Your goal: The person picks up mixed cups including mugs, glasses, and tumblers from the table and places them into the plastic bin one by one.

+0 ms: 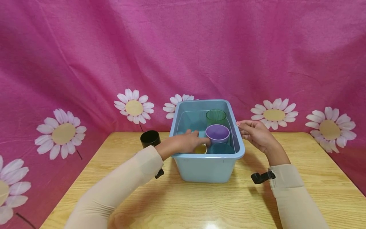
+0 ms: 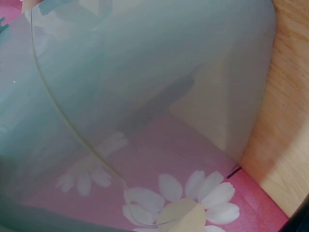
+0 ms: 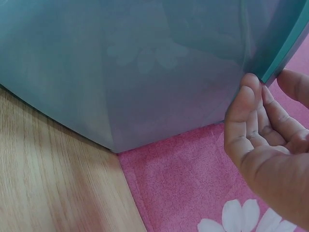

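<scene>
A light blue plastic bin stands on the table, holding several cups. My left hand reaches over its left side, fingers spread above a yellow cup that the hand partly covers. The thumb points toward a purple cup. Nearer the front is a teal cup, and a clear green cup is at the back. With thumb and fingertips, my right hand pinches the bin's right rim from outside. The left wrist view shows the bin's outer wall; the left hand is hidden there.
A black cup stands on the wooden table, left of the bin and partly behind the left forearm. Pink cloth with white daisies hangs close behind and along the sides of the table.
</scene>
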